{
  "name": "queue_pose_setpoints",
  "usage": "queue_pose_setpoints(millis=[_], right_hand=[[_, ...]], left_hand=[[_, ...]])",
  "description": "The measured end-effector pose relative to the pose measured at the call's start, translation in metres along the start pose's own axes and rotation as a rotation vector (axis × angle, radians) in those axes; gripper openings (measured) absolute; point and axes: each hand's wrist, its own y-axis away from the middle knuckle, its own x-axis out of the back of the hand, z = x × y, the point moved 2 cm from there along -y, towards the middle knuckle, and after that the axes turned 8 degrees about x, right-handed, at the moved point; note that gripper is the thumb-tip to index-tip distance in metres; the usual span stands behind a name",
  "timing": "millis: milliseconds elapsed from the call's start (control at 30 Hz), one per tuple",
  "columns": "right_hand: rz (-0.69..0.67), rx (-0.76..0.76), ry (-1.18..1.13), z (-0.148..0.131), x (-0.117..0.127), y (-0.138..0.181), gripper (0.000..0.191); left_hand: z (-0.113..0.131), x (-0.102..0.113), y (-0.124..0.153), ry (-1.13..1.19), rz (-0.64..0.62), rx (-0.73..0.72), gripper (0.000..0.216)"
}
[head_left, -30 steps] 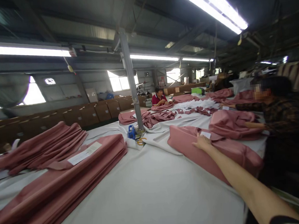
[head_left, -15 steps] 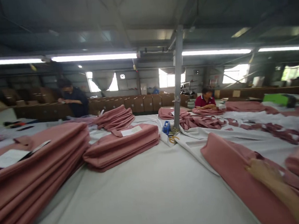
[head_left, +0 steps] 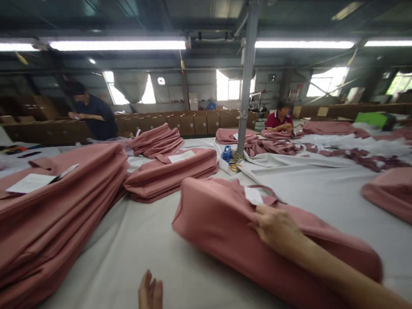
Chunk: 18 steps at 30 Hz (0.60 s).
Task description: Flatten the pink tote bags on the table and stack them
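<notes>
Head view. Right hand [head_left: 274, 225] on top of a folded pink bundle [head_left: 233, 228], fingers curled into the upper folds just below a white slip [head_left: 254, 196]; clamped on cloth, by the look of it. Bundle lying aslant on the white table [head_left: 201, 278], near end toward the camera, far end pointing at the post [head_left: 246, 75]. Left hand [head_left: 150, 304] low at the frame's bottom, flat and spread over the table, holding nothing, near the bundle but apart from it.

Judged: a drag of the bundle across the table. Best done with the grip deep in the folds, not just the top layer, else the layers slide and the stack skews. Left hand free to steady the near edge. Slip loose-looking; could flick off.

Around: tall pink stack [head_left: 47, 219] at left with a paper sheet [head_left: 30, 182] on top, close enough to crowd a leftward slide. Smaller stack [head_left: 172, 174] behind, well apart. Another bundle [head_left: 402, 196] at right. Blue tape holder [head_left: 226, 154] at the post's foot. Scraps [head_left: 367, 161] strewn far right. One person [head_left: 94, 116] standing far left, another seated [head_left: 279, 121] beyond the post; neither near. Cartons [head_left: 189, 123] along the back.
</notes>
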Motion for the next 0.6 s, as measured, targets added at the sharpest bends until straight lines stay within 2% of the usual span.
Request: queue_pose_setpoints(millis=[67, 133, 167, 233, 333, 400, 433, 500, 533, 600], right_hand=[[-0.04, 0.125, -0.157, -0.045, -0.013, -0.005, 0.021], [-0.03, 0.207, -0.321, -0.066, -0.018, -0.003, 0.027], [0.012, 0.216, -0.39, -0.064, -0.016, 0.0, 0.03], [0.181, 0.13, -0.483, -0.039, -0.01, 0.012, 0.036], [0.481, -0.225, -0.485, 0.029, -0.011, 0.056, 0.051], [0.591, -0.567, -0.481, 0.066, -0.031, 0.102, 0.061], [0.592, -0.77, -0.56, 0.077, -0.048, 0.126, 0.066], [0.582, -1.085, -0.901, 0.079, -0.089, 0.167, 0.073], [0.57, -1.174, -1.048, 0.072, -0.109, 0.18, 0.074], [0.633, -1.28, -1.214, 0.05, -0.138, 0.19, 0.076]], left_hand=[[0.008, 0.028, -0.012, 0.12, 0.074, 0.028, 0.073], [0.009, 0.054, -0.023, 0.172, 0.08, 0.001, 0.072], [0.006, 0.065, -0.028, 0.186, 0.057, -0.002, 0.074], [-0.004, 0.081, -0.038, 0.222, 0.001, 0.026, 0.081], [-0.017, 0.088, -0.053, 0.269, -0.076, 0.071, 0.089], [-0.018, 0.082, -0.063, 0.268, -0.146, 0.084, 0.086], [-0.016, 0.077, -0.067, 0.262, -0.187, 0.08, 0.085], [-0.009, 0.064, -0.077, 0.241, -0.265, 0.048, 0.084], [-0.006, 0.058, -0.081, 0.225, -0.295, 0.019, 0.085], [0.001, 0.048, -0.089, 0.19, -0.331, -0.035, 0.084]])
